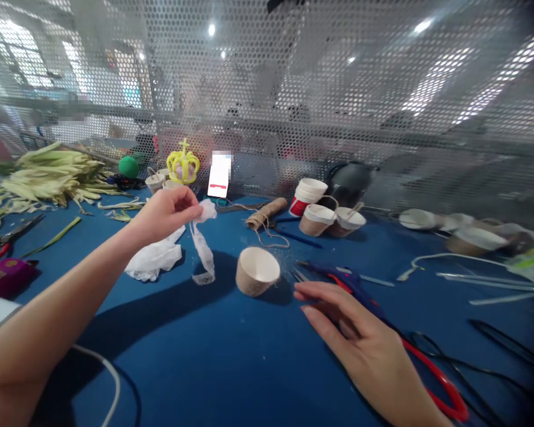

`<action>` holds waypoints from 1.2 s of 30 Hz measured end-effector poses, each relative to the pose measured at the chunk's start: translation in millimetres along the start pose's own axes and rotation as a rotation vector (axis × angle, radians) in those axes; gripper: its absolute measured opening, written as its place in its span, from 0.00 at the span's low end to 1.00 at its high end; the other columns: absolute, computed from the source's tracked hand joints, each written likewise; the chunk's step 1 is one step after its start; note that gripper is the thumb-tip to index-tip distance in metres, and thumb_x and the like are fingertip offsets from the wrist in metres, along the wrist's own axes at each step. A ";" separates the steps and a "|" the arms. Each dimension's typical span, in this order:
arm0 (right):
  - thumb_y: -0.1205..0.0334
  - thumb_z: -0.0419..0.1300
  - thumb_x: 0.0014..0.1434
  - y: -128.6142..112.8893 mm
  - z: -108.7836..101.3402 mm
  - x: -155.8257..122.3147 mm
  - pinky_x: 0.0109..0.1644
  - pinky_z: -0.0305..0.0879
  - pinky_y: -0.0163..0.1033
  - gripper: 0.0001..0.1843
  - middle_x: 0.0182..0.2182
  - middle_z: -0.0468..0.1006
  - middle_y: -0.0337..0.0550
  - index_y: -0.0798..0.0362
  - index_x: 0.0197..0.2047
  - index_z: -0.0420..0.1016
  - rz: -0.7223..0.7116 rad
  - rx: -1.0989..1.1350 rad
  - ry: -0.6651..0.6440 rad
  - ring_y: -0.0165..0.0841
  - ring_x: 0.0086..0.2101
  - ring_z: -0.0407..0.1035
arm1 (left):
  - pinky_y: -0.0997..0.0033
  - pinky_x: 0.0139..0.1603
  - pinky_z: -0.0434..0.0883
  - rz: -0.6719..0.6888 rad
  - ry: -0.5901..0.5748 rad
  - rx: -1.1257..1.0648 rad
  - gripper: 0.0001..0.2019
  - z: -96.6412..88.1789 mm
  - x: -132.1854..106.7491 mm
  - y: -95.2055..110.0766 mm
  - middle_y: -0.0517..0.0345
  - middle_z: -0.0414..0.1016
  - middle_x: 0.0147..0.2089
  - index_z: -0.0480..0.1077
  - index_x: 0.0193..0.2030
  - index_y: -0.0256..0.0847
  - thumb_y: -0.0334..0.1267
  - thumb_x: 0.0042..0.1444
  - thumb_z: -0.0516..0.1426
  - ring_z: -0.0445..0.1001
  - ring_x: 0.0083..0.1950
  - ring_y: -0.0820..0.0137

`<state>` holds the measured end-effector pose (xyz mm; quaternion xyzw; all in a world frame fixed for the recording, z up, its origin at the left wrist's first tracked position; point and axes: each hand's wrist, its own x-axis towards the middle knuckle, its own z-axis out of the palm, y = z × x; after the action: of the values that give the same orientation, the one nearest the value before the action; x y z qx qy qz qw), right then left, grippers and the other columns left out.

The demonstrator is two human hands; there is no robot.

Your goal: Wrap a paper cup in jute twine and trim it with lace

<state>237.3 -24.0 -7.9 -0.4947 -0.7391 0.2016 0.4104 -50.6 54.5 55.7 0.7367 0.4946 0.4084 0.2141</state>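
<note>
My left hand (167,212) is raised over the blue table (213,356), fingers pinched on a white plastic bag (169,252) whose twisted strip hangs down to the tabletop. My right hand (351,332) lies flat with fingers stretched out, just right of a twine-wrapped paper cup (257,271) lying on its side. Under and behind this hand sit blue and red handled scissors (360,290), touching or nearly touching the fingers.
A twine spool (266,213) and several paper cups (320,213) stand behind. Pale green leaf strips (48,172), a yellow crown (183,165) and a green ball (129,166) lie at the back left. Cables (493,356) run at right. A perforated metal screen (293,89) closes the far edge.
</note>
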 end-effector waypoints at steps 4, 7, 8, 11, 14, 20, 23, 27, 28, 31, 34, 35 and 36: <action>0.56 0.57 0.54 -1.9 2.2 -2.0 0.41 0.73 0.43 0.10 0.39 0.76 0.42 0.43 0.41 0.71 0.014 0.030 0.005 0.36 0.37 0.72 | 0.79 0.21 0.59 0.076 0.208 -0.199 0.09 -1.4 -4.5 9.9 0.65 0.62 0.21 0.59 0.25 0.38 0.38 0.51 0.54 0.61 0.21 0.79; 0.56 0.57 0.54 -4.8 3.5 -3.3 0.41 0.73 0.44 0.10 0.38 0.76 0.43 0.43 0.41 0.71 0.019 0.061 0.003 0.37 0.36 0.73 | 0.80 0.18 0.58 0.083 0.270 -0.280 0.08 -3.8 -5.9 11.8 0.66 0.61 0.21 0.60 0.27 0.40 0.40 0.51 0.55 0.61 0.19 0.79; 0.56 0.56 0.54 -5.9 3.8 -3.6 0.40 0.73 0.44 0.10 0.37 0.76 0.43 0.44 0.41 0.71 0.022 0.068 0.001 0.37 0.36 0.73 | 0.79 0.17 0.58 0.078 0.280 -0.299 0.08 -4.5 -5.9 11.3 0.66 0.61 0.21 0.60 0.28 0.40 0.40 0.51 0.56 0.61 0.18 0.79; 0.56 0.56 0.54 -8.7 4.2 -3.7 0.40 0.73 0.44 0.09 0.37 0.77 0.42 0.44 0.40 0.71 0.024 0.073 -0.004 0.37 0.35 0.73 | 0.80 0.16 0.57 0.083 0.313 -0.287 0.08 -5.2 -4.9 7.6 0.66 0.62 0.22 0.61 0.29 0.40 0.40 0.51 0.56 0.61 0.17 0.80; 0.57 0.56 0.55 -9.7 4.5 -3.5 0.39 0.73 0.42 0.09 0.37 0.76 0.42 0.44 0.40 0.71 0.018 0.064 -0.012 0.36 0.35 0.73 | 0.79 0.22 0.63 0.112 0.196 -0.136 0.07 -4.6 -4.3 3.3 0.62 0.68 0.26 0.65 0.32 0.38 0.39 0.52 0.54 0.66 0.23 0.78; 0.58 0.56 0.55 -7.7 4.5 -4.1 0.39 0.73 0.41 0.10 0.38 0.76 0.41 0.43 0.41 0.71 0.006 0.054 -0.013 0.35 0.36 0.73 | 0.68 0.44 0.65 0.139 -0.248 0.523 0.16 -6.8 -5.0 -1.3 0.50 0.70 0.48 0.67 0.46 0.37 0.42 0.53 0.51 0.69 0.44 0.66; 0.58 0.56 0.55 -7.3 4.4 -4.3 0.39 0.73 0.41 0.10 0.38 0.76 0.41 0.43 0.42 0.71 -0.007 0.045 -0.019 0.35 0.35 0.73 | 0.71 0.34 0.65 0.027 -0.368 0.774 0.10 -7.6 -5.6 -4.7 0.54 0.74 0.34 0.72 0.34 0.39 0.39 0.51 0.51 0.71 0.34 0.67; 0.57 0.56 0.55 -7.8 4.5 -3.7 0.39 0.73 0.42 0.10 0.37 0.76 0.43 0.45 0.41 0.71 -0.024 0.017 -0.027 0.36 0.35 0.73 | 0.73 0.26 0.60 -0.075 -0.724 0.901 0.09 1.3 -8.1 -12.1 0.54 0.75 0.31 0.73 0.32 0.41 0.39 0.44 0.56 0.71 0.31 0.66; 0.57 0.56 0.55 -7.9 4.5 -3.6 0.39 0.73 0.42 0.10 0.37 0.76 0.43 0.46 0.41 0.71 -0.029 0.010 -0.029 0.36 0.35 0.73 | 0.73 0.25 0.60 -0.102 -0.777 0.937 0.10 4.9 -8.5 -14.0 0.52 0.75 0.31 0.73 0.32 0.40 0.40 0.42 0.57 0.71 0.31 0.64; 0.58 0.56 0.55 -8.0 4.2 -3.3 0.40 0.72 0.40 0.09 0.38 0.76 0.43 0.48 0.41 0.72 -0.047 0.001 -0.033 0.35 0.36 0.72 | 0.73 0.25 0.59 -0.153 -0.847 1.007 0.09 13.9 -8.7 -17.8 0.48 0.75 0.31 0.74 0.29 0.37 0.38 0.40 0.58 0.72 0.31 0.63; 0.59 0.56 0.56 -8.0 3.7 -3.7 0.40 0.72 0.39 0.09 0.38 0.76 0.42 0.48 0.41 0.71 -0.061 0.002 -0.023 0.34 0.37 0.73 | 0.74 0.25 0.59 -0.109 -0.860 0.973 0.06 12.4 -8.1 -15.8 0.51 0.75 0.31 0.73 0.27 0.38 0.35 0.43 0.56 0.71 0.30 0.66; 0.60 0.56 0.55 -8.3 3.6 -4.0 0.40 0.72 0.39 0.09 0.38 0.76 0.41 0.47 0.41 0.71 -0.064 0.002 -0.019 0.34 0.36 0.73 | 0.74 0.26 0.59 -0.087 -0.859 0.939 0.06 8.9 -8.1 -13.4 0.52 0.75 0.31 0.72 0.28 0.38 0.35 0.44 0.55 0.71 0.30 0.68; 0.60 0.56 0.55 -8.8 3.5 -4.3 0.40 0.72 0.38 0.09 0.38 0.76 0.41 0.47 0.41 0.71 -0.067 0.003 -0.017 0.33 0.36 0.73 | 0.75 0.26 0.59 -0.065 -0.854 0.900 0.06 4.2 -8.2 -10.1 0.54 0.75 0.30 0.71 0.28 0.38 0.35 0.46 0.53 0.70 0.30 0.69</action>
<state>230.3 -31.2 -5.4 -0.4673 -0.7583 0.1932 0.4114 -54.3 51.6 42.9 0.8378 0.5110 -0.1778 0.0738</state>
